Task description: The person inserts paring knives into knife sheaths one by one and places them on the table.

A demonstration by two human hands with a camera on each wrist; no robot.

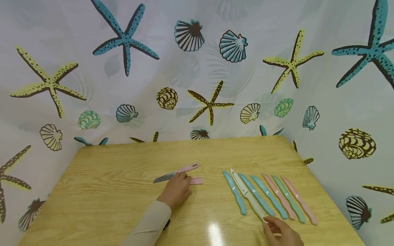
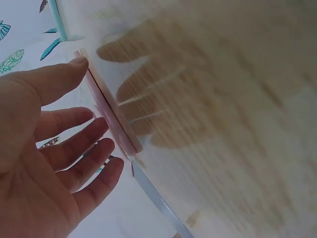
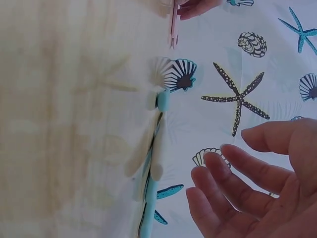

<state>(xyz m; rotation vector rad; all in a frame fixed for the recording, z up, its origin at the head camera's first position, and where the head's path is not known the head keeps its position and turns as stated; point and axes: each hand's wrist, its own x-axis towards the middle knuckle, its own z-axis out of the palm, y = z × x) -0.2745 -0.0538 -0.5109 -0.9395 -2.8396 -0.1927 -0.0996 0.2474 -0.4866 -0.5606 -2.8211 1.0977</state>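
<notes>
My left hand (image 1: 178, 188) reaches over a pink sheath (image 1: 196, 181) lying on the wooden table. In the left wrist view its fingers are loosely bent and spread, the thumb tip right at the pink piece (image 2: 111, 111). Just beyond the hand lies a knife with a pink handle (image 1: 187, 167) and a bare grey blade (image 1: 163, 178) pointing left. At the front right, my right hand (image 1: 281, 233) is beside the handle end of a white knife (image 1: 254, 204). The right wrist view shows that hand's fingers (image 3: 218, 163) relaxed, with a gap between them and the white handle (image 3: 157, 156).
Flanking the white knife in a slanted row are a blue knife (image 1: 235, 194) on its left and, on its right, more blue knives (image 1: 271, 198), pink knives (image 1: 300, 201) and a green knife (image 1: 289, 200). A shell-and-starfish cloth (image 1: 172, 75) hangs behind the table (image 1: 107, 191).
</notes>
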